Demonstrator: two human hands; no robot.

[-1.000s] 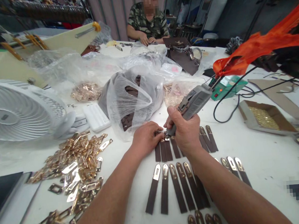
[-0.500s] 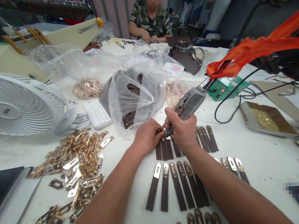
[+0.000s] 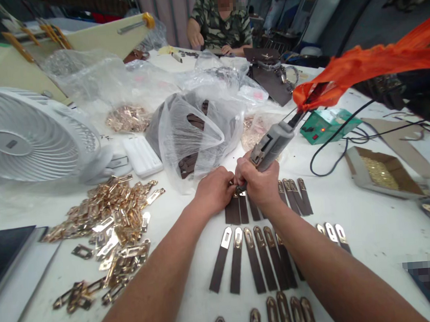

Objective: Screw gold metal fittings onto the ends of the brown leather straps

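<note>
My right hand (image 3: 258, 182) is wrapped round a grey electric screwdriver (image 3: 273, 144), which slants down to the left with its tip low against the work. My left hand (image 3: 217, 188) is closed, its fingertips pinched at the gold-plated upper end of a brown strap (image 3: 233, 213), right beside the screwdriver tip. The fingertips and the exact contact point are partly hidden. More gold-tipped straps (image 3: 304, 196) lie in the same row, some behind my right hand. Nearer me is a second row of straps (image 3: 259, 261), with more gold tips (image 3: 282, 311) at the bottom edge.
A heap of gold metal plates (image 3: 119, 212) lies left, near a white fan (image 3: 18, 140). Behind my hands sits a plastic bag (image 3: 198, 132) of brown pieces. At right are a green power box (image 3: 319, 126), its cable, and a cardboard tray (image 3: 381, 174). Across sits a person (image 3: 222, 25).
The view has shifted slightly, and the near straps show higher. My hands and the screwdriver stay at nearly the same spot on the row. The person opposite has moved their hands apart.
</note>
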